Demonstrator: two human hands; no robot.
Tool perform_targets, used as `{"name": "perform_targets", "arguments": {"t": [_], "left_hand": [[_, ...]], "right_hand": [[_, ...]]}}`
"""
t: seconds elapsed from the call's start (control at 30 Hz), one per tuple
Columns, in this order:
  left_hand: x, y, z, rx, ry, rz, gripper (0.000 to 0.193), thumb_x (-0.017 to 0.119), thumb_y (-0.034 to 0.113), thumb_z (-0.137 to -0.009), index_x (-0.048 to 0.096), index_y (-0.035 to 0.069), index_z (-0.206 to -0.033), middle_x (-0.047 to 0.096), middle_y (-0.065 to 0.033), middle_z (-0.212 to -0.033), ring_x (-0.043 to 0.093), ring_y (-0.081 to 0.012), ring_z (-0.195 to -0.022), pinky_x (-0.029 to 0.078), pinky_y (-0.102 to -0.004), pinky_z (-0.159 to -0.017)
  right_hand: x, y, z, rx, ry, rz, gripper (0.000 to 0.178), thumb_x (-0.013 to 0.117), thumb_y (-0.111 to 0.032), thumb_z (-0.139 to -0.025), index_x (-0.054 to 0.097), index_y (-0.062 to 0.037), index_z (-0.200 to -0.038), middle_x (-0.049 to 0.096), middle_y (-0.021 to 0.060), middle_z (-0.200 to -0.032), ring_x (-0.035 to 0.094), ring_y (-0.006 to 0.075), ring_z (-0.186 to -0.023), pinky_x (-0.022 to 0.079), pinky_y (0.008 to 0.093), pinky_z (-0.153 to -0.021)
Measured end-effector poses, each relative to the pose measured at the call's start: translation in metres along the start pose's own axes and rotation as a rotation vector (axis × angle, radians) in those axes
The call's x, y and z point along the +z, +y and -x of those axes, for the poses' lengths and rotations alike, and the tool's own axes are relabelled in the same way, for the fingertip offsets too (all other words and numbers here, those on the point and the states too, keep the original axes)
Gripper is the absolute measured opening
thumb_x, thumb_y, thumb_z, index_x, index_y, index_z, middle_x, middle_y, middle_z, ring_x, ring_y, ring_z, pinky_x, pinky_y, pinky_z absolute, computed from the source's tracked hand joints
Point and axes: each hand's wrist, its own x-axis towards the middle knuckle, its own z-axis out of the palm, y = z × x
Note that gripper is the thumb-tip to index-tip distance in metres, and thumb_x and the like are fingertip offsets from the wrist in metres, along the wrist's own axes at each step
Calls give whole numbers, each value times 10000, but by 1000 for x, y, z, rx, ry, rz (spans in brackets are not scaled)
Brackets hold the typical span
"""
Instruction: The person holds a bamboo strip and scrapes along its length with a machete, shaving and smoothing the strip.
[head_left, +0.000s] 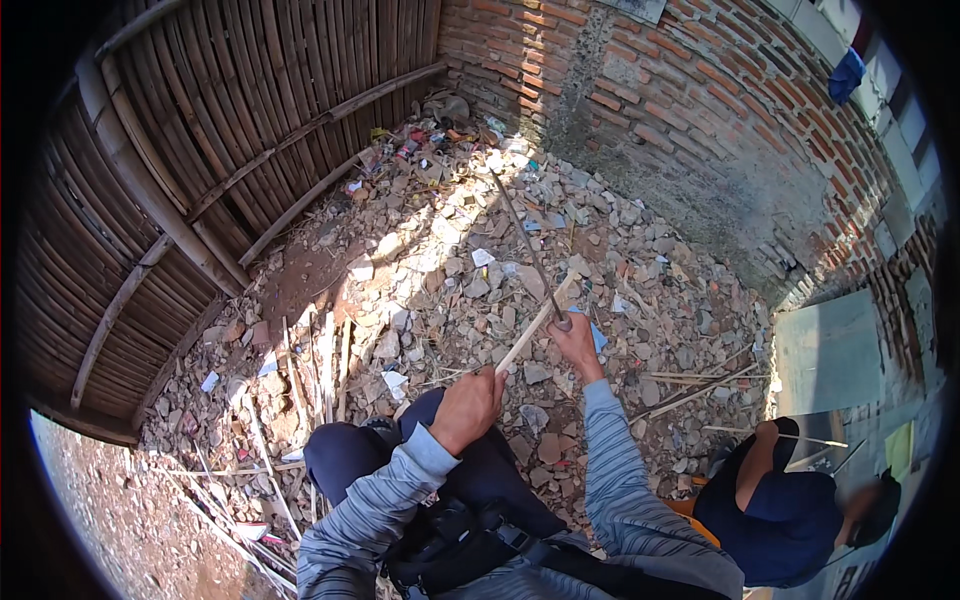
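Observation:
My left hand (468,408) is closed round the near end of a pale split bamboo strip (525,340), held out in front of my knees. My right hand (575,347) grips a long, thin-bladed knife (527,240) by its handle. The dark blade points away and up to the left. Near the handle, blade and strip cross in the picture; whether they touch I cannot tell. Both hands are above rubble-strewn ground (455,310).
A bamboo fence (270,110) stands on the left and a brick wall (690,130) at the back right. Loose bamboo strips (328,365) lie at the left, more sticks (700,380) at the right. Another person (775,510) sits or crouches at lower right.

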Motion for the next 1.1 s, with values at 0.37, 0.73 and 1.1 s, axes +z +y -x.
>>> {"name": "perform_targets", "arguments": {"t": [0.37, 0.73, 1.1], "left_hand": [[3, -27, 4, 149, 67, 125, 317, 532, 228, -1082, 572, -18, -886, 563, -244, -622, 588, -477, -588, 466, -590, -571], [5, -26, 0, 233, 12, 9, 287, 508, 178, -1084, 573, -48, -918, 587, -256, -747, 592, -468, -646, 472, -572, -604], [9, -25, -3, 326, 15, 23, 205, 518, 112, -1054, 589, -70, -990, 561, -233, -750, 586, -437, -645, 460, -556, -600]], "right_hand": [[23, -23, 16, -65, -24, -15, 189, 710, -179, -826, 706, 9, -818, 585, 92, -615, 522, 178, -575, 439, 365, -586], [20, -20, 17, -114, 43, 12, 223, 724, -171, -824, 638, 27, -769, 556, 140, -616, 516, 235, -572, 426, 406, -584], [6, 0, -5, 7, 124, 4, 272, 716, -162, -818, 578, 50, -718, 532, 167, -597, 500, 255, -555, 419, 430, -583]]}}
